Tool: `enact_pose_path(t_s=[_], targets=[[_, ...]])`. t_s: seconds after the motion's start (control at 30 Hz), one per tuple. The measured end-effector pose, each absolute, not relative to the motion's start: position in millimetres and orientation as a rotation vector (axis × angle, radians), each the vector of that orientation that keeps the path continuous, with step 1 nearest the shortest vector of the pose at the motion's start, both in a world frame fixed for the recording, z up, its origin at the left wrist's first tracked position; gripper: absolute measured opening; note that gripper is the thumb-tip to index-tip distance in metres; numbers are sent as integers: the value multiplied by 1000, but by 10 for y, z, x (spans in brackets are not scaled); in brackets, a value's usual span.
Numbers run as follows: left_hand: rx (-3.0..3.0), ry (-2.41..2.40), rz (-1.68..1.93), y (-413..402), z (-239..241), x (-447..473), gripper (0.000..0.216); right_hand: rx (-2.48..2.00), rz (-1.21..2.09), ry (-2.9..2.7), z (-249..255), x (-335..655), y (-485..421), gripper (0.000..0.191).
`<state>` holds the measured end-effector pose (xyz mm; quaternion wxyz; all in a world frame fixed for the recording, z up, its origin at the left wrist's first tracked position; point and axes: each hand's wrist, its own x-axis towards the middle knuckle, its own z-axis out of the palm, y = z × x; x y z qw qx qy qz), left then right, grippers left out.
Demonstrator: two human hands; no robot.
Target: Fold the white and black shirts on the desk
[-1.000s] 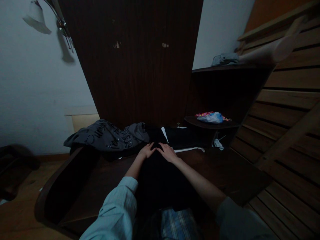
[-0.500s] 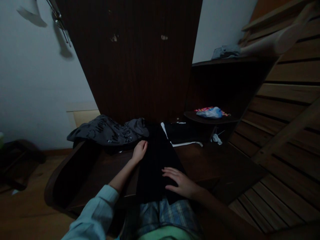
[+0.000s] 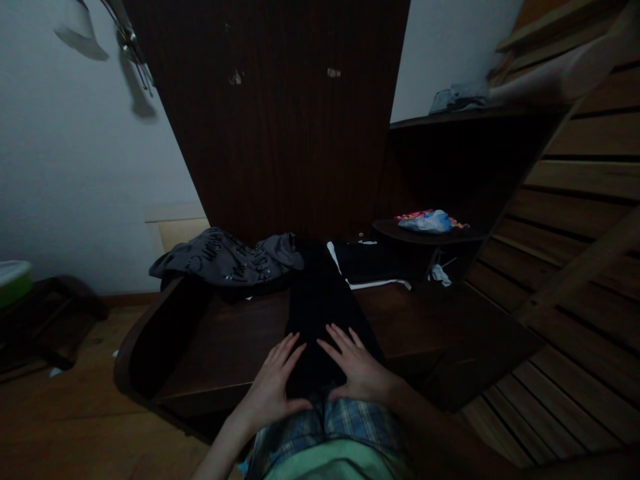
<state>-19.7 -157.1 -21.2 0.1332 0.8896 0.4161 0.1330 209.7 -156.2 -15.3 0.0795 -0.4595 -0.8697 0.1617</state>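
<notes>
Black trousers (image 3: 320, 307), by their two-legged look, lie lengthwise over the dark wooden bench (image 3: 240, 340), with the near end close to my plaid shorts (image 3: 360, 417). My left hand (image 3: 280, 377) lies over the left edge of the black cloth, fingers spread. On the right edge rests my right hand (image 3: 353, 363), its fingers also apart. Neither hand grips anything. Behind and to the left is a crumpled grey garment (image 3: 235, 257) with black lettering. A folded black garment with white edging (image 3: 373, 263) lies behind to the right. Dim light hides the black cloth's folds.
A curved shelf (image 3: 480, 238) at the right holds a blue and white plastic bag (image 3: 427, 222). Wooden slats (image 3: 590, 220) stand along the right side. The bench's raised curved arm (image 3: 145, 340) bounds the left. A green tub (image 3: 15, 283) is at the far left.
My left hand has come back toward me from the far left edge of the black cloth and opened out flat. My right hand has shifted only slightly. The view has moved a little.
</notes>
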Motion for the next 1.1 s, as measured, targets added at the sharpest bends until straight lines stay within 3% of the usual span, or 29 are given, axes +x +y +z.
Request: enact_pose_path(t_s=[0.07,0.23,0.4,0.53,0.67,0.87,1.1], targets=[[2653,1207,330,-1561,-249,-165,94,-1332,481,-2642,-134,2139,-1544,98],[2771,1259,311,-1606,-283,-135,76,-1326,386,-2707,-224,2435,-1639,96],[2847,1259,371,-1658,-367,-141,79,-1381,21,-2634,-568,2740,-1764,65],[2896,1219,397,-1625,-458,-157,79,-1240,-300,-2476,-830,2799,-1774,54],[2866,1127,469,-1636,-385,-204,65,-1052,-364,-2356,-853,2809,-1770,41],[2746,881,557,-1827,-67,-192,28,-990,74,-2370,-480,2861,-1934,27],[2337,896,473,-1970,272,-110,19,-1417,763,-2357,226,2811,-2080,33]])
